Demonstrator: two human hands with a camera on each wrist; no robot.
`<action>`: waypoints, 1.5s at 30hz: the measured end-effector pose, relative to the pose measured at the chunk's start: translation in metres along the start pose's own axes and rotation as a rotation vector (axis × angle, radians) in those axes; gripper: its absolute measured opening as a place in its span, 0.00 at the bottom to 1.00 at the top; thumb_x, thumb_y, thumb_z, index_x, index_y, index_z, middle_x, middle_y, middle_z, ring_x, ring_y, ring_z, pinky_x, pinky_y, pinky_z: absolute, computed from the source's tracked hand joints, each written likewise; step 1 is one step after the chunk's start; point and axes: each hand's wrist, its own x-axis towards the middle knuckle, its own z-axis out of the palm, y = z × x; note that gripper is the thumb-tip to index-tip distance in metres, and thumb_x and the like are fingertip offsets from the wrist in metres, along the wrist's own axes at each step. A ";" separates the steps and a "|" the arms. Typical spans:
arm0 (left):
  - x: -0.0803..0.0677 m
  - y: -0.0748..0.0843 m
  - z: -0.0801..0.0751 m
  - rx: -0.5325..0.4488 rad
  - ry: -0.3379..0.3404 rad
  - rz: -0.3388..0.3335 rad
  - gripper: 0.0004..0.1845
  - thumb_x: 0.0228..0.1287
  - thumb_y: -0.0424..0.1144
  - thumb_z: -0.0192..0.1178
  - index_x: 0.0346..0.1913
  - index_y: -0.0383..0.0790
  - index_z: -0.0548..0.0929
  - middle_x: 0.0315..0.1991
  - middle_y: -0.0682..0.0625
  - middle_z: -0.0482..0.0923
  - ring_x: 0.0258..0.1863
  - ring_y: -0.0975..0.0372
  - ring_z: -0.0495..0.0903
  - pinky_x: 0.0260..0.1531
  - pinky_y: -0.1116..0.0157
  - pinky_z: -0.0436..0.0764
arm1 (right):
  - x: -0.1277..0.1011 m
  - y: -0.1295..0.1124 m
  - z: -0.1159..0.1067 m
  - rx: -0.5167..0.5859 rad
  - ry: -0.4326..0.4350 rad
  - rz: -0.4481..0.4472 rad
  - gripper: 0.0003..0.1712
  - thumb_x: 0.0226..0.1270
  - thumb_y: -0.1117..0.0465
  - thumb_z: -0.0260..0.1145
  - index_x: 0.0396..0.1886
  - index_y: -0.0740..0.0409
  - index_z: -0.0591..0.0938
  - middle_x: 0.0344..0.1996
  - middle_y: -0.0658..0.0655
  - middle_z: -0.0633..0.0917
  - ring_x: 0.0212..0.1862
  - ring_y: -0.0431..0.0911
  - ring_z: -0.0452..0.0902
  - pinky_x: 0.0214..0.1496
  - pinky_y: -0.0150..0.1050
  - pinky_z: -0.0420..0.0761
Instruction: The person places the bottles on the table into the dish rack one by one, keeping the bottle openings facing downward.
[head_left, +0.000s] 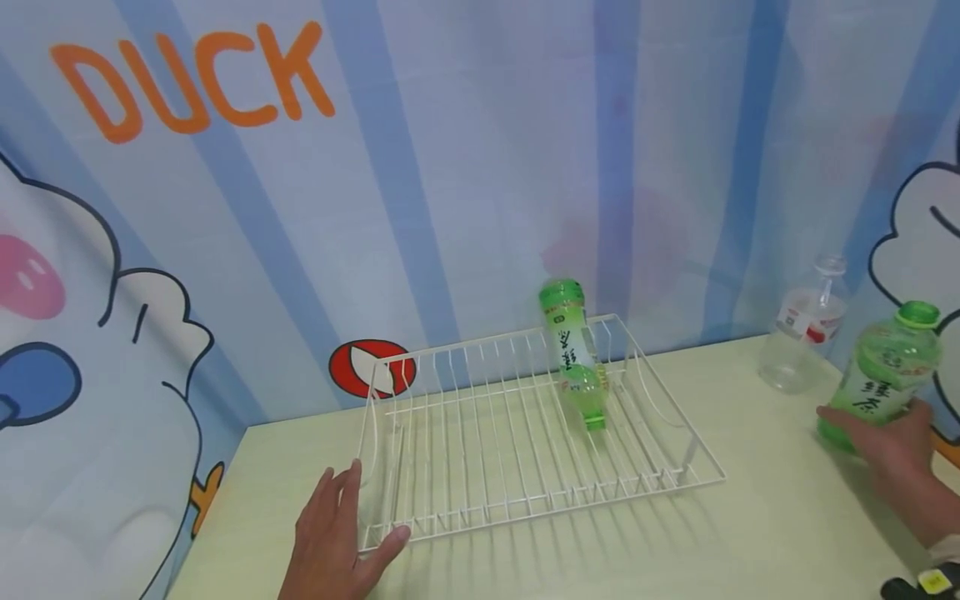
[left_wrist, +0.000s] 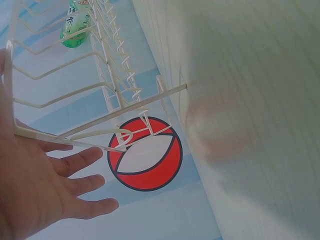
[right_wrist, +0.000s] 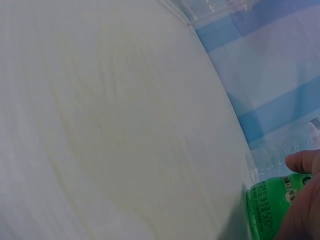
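A white wire dish rack (head_left: pixel 506 508) stands on the table with a green tea bottle (head_left: pixel 573 354) upended in its back right part, cap end down. My left hand (head_left: pixel 330 529) is at the rack's front left corner, fingers spread and straight; in the left wrist view the rack's end frame (left_wrist: pixel 37 134) runs across this hand. At the far right my right hand (head_left: pixel 900 450) grips the lower part of a second green bottle (head_left: pixel 885 375), which stands upright and leans a little. In the right wrist view its green label (right_wrist: pixel 265 210) shows beside the thumb.
A clear bottle (head_left: pixel 802 333) with a red and white label stands behind the gripped bottle, near the wall. A printed cloth (head_left: pixel 487 183) with blue stripes hangs behind the pale table (head_left: pixel 750 550).
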 end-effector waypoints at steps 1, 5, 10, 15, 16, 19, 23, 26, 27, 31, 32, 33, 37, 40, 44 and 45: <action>0.000 0.000 0.000 -0.001 -0.002 -0.005 0.59 0.55 0.73 0.60 0.76 0.31 0.57 0.70 0.32 0.63 0.73 0.35 0.51 0.65 0.32 0.55 | 0.000 0.001 0.000 -0.008 -0.006 0.002 0.62 0.62 0.59 0.70 0.79 0.58 0.34 0.77 0.72 0.47 0.76 0.68 0.44 0.73 0.64 0.53; 0.000 0.000 0.000 -0.007 -0.015 -0.024 0.59 0.55 0.73 0.60 0.76 0.32 0.57 0.70 0.33 0.63 0.73 0.35 0.51 0.65 0.31 0.55 | 0.004 0.003 0.000 -0.046 -0.026 0.008 0.59 0.63 0.59 0.69 0.78 0.65 0.38 0.75 0.75 0.48 0.74 0.71 0.47 0.70 0.67 0.57; 0.000 0.000 -0.003 -0.012 -0.013 -0.021 0.59 0.55 0.74 0.59 0.77 0.32 0.56 0.70 0.32 0.63 0.73 0.35 0.51 0.64 0.31 0.56 | 0.010 0.005 0.000 -0.087 -0.063 -0.015 0.57 0.64 0.57 0.68 0.78 0.67 0.41 0.75 0.76 0.51 0.73 0.72 0.51 0.68 0.67 0.60; 0.000 0.000 -0.002 -0.013 -0.011 -0.028 0.59 0.54 0.74 0.59 0.77 0.33 0.56 0.70 0.32 0.63 0.73 0.35 0.51 0.63 0.30 0.56 | 0.008 0.002 -0.002 -0.097 -0.092 -0.035 0.57 0.65 0.51 0.69 0.78 0.69 0.43 0.73 0.77 0.53 0.70 0.72 0.55 0.65 0.68 0.64; 0.000 0.000 -0.002 -0.013 -0.010 -0.030 0.59 0.54 0.74 0.59 0.77 0.33 0.56 0.70 0.32 0.63 0.73 0.35 0.51 0.63 0.30 0.56 | 0.007 0.001 -0.002 -0.098 -0.100 -0.045 0.57 0.65 0.50 0.69 0.77 0.70 0.43 0.73 0.78 0.54 0.69 0.72 0.56 0.65 0.68 0.65; -0.001 0.000 -0.001 -0.013 -0.007 -0.034 0.59 0.54 0.72 0.61 0.77 0.33 0.56 0.70 0.33 0.63 0.73 0.35 0.51 0.63 0.30 0.56 | 0.004 -0.001 -0.003 -0.112 -0.121 -0.085 0.58 0.66 0.47 0.68 0.76 0.72 0.45 0.71 0.79 0.56 0.67 0.73 0.57 0.62 0.68 0.66; -0.002 0.000 -0.001 -0.003 0.000 -0.022 0.58 0.55 0.71 0.62 0.76 0.32 0.57 0.69 0.33 0.64 0.73 0.35 0.52 0.63 0.30 0.56 | -0.001 -0.003 -0.002 -0.150 -0.134 -0.127 0.57 0.66 0.45 0.68 0.75 0.74 0.47 0.69 0.81 0.57 0.65 0.73 0.59 0.61 0.69 0.67; -0.002 0.000 -0.001 0.007 -0.002 -0.015 0.59 0.54 0.72 0.61 0.76 0.32 0.57 0.69 0.33 0.64 0.72 0.34 0.52 0.64 0.31 0.56 | -0.004 -0.006 0.000 -0.172 -0.133 -0.133 0.57 0.65 0.45 0.69 0.75 0.74 0.48 0.69 0.80 0.58 0.64 0.72 0.60 0.60 0.68 0.68; -0.002 -0.001 -0.001 0.009 -0.003 -0.013 0.59 0.54 0.72 0.61 0.76 0.32 0.57 0.69 0.32 0.64 0.72 0.34 0.52 0.64 0.31 0.56 | -0.005 -0.007 0.001 -0.174 -0.134 -0.132 0.57 0.65 0.45 0.69 0.76 0.73 0.48 0.69 0.80 0.59 0.64 0.72 0.60 0.60 0.67 0.68; -0.002 -0.001 -0.002 0.004 -0.004 -0.009 0.59 0.55 0.73 0.60 0.77 0.32 0.56 0.69 0.32 0.64 0.72 0.34 0.52 0.64 0.31 0.56 | -0.011 -0.016 0.003 -0.167 -0.165 -0.173 0.58 0.65 0.41 0.68 0.75 0.74 0.49 0.69 0.80 0.59 0.63 0.72 0.61 0.54 0.66 0.70; -0.002 -0.001 -0.001 0.000 -0.003 -0.008 0.59 0.55 0.73 0.60 0.77 0.32 0.56 0.69 0.32 0.64 0.72 0.34 0.52 0.64 0.31 0.55 | -0.012 -0.019 0.003 -0.166 -0.169 -0.187 0.58 0.65 0.40 0.67 0.75 0.74 0.49 0.68 0.80 0.59 0.62 0.72 0.62 0.52 0.64 0.72; -0.002 -0.001 -0.001 -0.003 0.000 -0.007 0.59 0.55 0.73 0.60 0.77 0.32 0.56 0.69 0.32 0.64 0.72 0.34 0.52 0.64 0.31 0.55 | -0.014 -0.022 0.003 -0.168 -0.175 -0.204 0.58 0.65 0.40 0.67 0.75 0.75 0.50 0.68 0.80 0.59 0.61 0.72 0.63 0.50 0.63 0.73; -0.002 -0.001 0.000 -0.015 0.013 -0.008 0.58 0.55 0.71 0.62 0.76 0.32 0.57 0.69 0.33 0.65 0.73 0.35 0.52 0.64 0.30 0.55 | -0.023 -0.037 0.004 -0.188 -0.179 -0.254 0.57 0.65 0.38 0.66 0.74 0.75 0.52 0.67 0.80 0.61 0.59 0.72 0.66 0.43 0.57 0.74; -0.002 0.000 0.000 -0.012 0.019 -0.014 0.57 0.55 0.69 0.63 0.76 0.33 0.58 0.69 0.33 0.65 0.73 0.35 0.52 0.64 0.30 0.55 | -0.031 -0.048 0.007 -0.204 -0.178 -0.287 0.56 0.65 0.38 0.66 0.74 0.74 0.55 0.66 0.80 0.63 0.58 0.72 0.66 0.43 0.58 0.75; -0.001 0.000 0.000 0.007 0.019 -0.009 0.58 0.54 0.72 0.62 0.76 0.33 0.58 0.69 0.32 0.65 0.73 0.35 0.52 0.64 0.30 0.55 | -0.044 -0.061 0.011 -0.213 -0.197 -0.331 0.55 0.64 0.38 0.68 0.73 0.74 0.56 0.64 0.80 0.65 0.58 0.73 0.67 0.44 0.61 0.76; -0.001 0.000 -0.001 0.011 0.019 -0.006 0.58 0.54 0.72 0.61 0.76 0.33 0.58 0.69 0.32 0.64 0.73 0.35 0.52 0.64 0.30 0.55 | -0.048 -0.064 0.011 -0.218 -0.202 -0.348 0.55 0.64 0.38 0.68 0.72 0.74 0.57 0.64 0.80 0.66 0.57 0.73 0.68 0.44 0.61 0.76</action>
